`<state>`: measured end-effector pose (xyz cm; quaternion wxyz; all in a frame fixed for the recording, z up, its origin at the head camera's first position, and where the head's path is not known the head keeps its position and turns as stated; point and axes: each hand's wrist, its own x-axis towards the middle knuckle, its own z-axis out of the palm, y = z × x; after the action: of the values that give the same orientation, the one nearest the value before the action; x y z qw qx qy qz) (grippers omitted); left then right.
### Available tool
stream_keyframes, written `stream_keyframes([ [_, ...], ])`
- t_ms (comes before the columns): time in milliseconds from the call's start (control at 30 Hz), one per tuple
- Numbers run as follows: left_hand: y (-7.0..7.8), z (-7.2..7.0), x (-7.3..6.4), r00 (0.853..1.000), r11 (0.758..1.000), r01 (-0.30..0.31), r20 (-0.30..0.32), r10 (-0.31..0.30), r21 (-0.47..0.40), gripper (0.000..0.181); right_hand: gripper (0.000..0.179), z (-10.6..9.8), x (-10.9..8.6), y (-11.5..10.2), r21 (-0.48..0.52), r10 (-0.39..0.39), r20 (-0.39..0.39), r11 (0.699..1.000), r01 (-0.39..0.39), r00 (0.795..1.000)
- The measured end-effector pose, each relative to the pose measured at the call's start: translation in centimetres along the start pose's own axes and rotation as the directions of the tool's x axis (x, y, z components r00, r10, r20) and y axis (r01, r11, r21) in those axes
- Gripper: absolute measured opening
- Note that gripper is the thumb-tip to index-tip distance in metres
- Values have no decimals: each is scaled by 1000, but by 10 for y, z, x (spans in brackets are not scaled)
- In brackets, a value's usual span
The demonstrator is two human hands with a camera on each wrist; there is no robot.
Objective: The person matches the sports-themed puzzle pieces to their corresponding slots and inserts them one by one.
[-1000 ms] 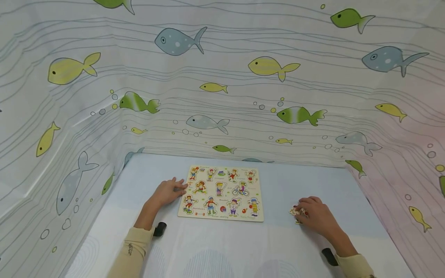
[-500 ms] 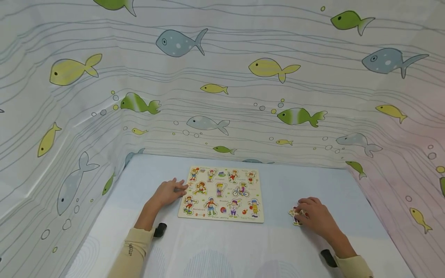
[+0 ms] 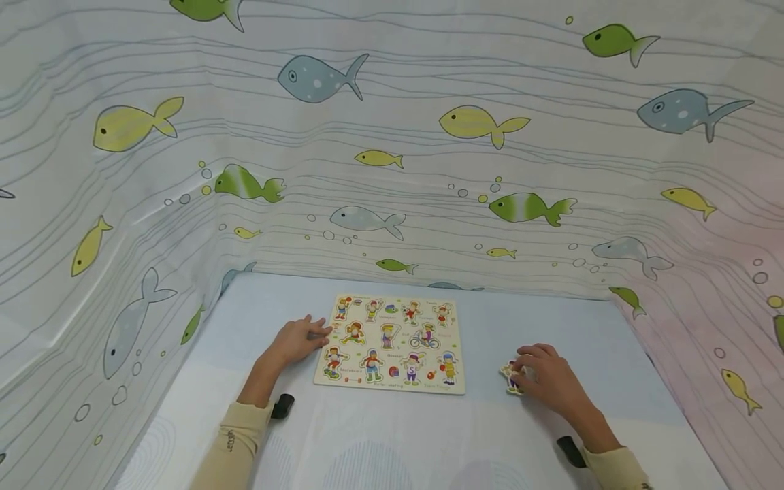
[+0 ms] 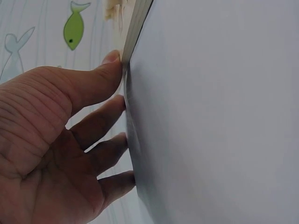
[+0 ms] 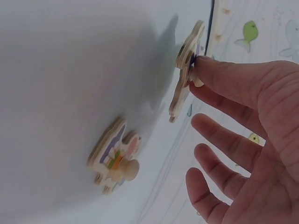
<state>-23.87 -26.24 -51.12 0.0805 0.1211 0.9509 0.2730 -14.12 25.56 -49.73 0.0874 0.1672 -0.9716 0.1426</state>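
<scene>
A cream wooden puzzle board (image 3: 371, 338) with painted sports figures lies flat on the table. My left hand (image 3: 300, 340) rests at its left side; in the left wrist view, the thumb (image 4: 105, 77) touches the board's edge (image 4: 137, 28) and the fingers are spread. To the right of the board, my right hand (image 3: 548, 378) pinches a figure-shaped puzzle piece (image 3: 512, 381) between thumb and forefinger. The right wrist view has this piece (image 5: 181, 88) held by its knob, its shadow beside it. A second knobbed piece (image 5: 114, 156) lies on the table nearby, hidden in the head view.
The pale blue and white table (image 3: 392, 435) is bounded at the back and sides by a fish-patterned curtain (image 3: 392, 184). Black wrist straps (image 3: 571, 451) sit by both sleeves. Table surface lies between the board and the right hand.
My right hand has shifted slightly left, toward the board, with the pinched puzzle piece moving along. The left hand and the board stay in place; the head view tilts slightly.
</scene>
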Motion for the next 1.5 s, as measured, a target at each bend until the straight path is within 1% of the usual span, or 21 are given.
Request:
stream_keyframes([
  [100, 0, 0, 0, 1000, 1000, 14, 0, -14, 0, 34, 15, 1, 3, -5, 4, -9, -14, 1000, 9, 1000],
  [200, 0, 0, 0, 1000, 1000, 14, -5, -14, 1, 34, 15, 2, 8, -10, 2, -11, -17, 1000, 11, 1000],
  [367, -1, 1, -1, 1000, 1000, 1, -10, -1, 1, 34, 14, 5, 15, -19, 9, -3, 3, 1000, 3, 1000],
  [600, -2, 1, 0, 1000, 1000, 2, -12, -2, 3, 34, 12, 11, 26, -35, 28, 20, 35, 999, -21, 999],
  [700, -3, 2, 1, 1000, 1000, 1, -16, -1, -3, 33, 12, 15, 31, -42, 36, 17, 48, 999, -19, 999],
  [800, -3, 3, 1, 1000, 1000, -1, -17, 1, -6, 34, 11, 18, 35, -47, 43, 0, 50, 999, -2, 999],
  [900, -3, 4, 1, 1000, 1000, 10, -15, -10, -7, 35, 10, 20, 39, -52, 54, -18, 50, 998, 16, 999],
  [1133, -2, 3, 0, 1000, 1000, -9, -15, 9, -3, 32, 9, 26, 47, -61, 95, -42, 61, 995, 36, 997],
  [1200, -2, 3, 0, 1000, 1000, -4, -15, 4, -4, 32, 9, 27, 49, -63, 104, -53, 62, 993, 47, 997],
  [1500, -1, 2, -2, 1000, 1000, 3, -10, -3, 3, 33, 9, 33, 59, -77, 111, -113, 35, 988, 109, 993],
])
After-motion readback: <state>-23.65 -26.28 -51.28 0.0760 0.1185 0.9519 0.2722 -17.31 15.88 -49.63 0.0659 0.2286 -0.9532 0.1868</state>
